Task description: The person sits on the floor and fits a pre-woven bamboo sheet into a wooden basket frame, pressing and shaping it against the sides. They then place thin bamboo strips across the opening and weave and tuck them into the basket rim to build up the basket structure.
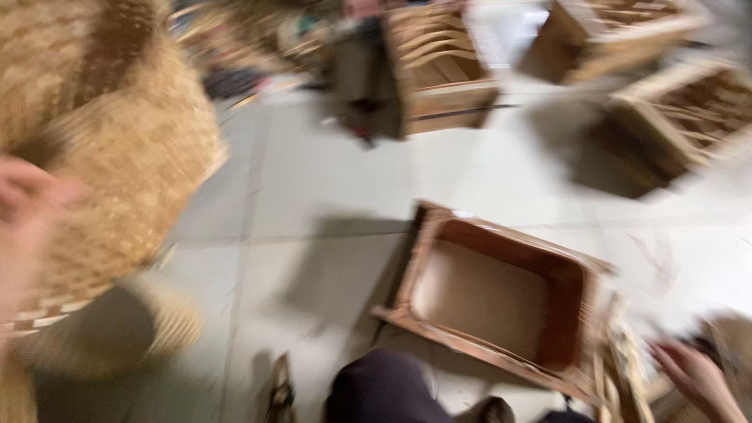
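The picture is strongly blurred by motion. My left hand (pixel 23 219) is at the left edge, pressed against a large woven straw basket (pixel 133 149) that fills the upper left; its grip on the basket is unclear. My right hand (pixel 693 376) is at the bottom right, fingers curled near a woven cane piece (pixel 627 368) beside an open brown wooden box (pixel 501 290). Whether that hand holds anything is too blurred to tell. My dark-clothed knee (pixel 384 388) shows at the bottom middle.
Several wooden crates with slats stand on the grey tiled floor at the back: one in the middle (pixel 442 70) and two at the right (pixel 674 117). Another woven piece (pixel 117 329) lies at the lower left. A sandal (pixel 278 392) sits near my knee.
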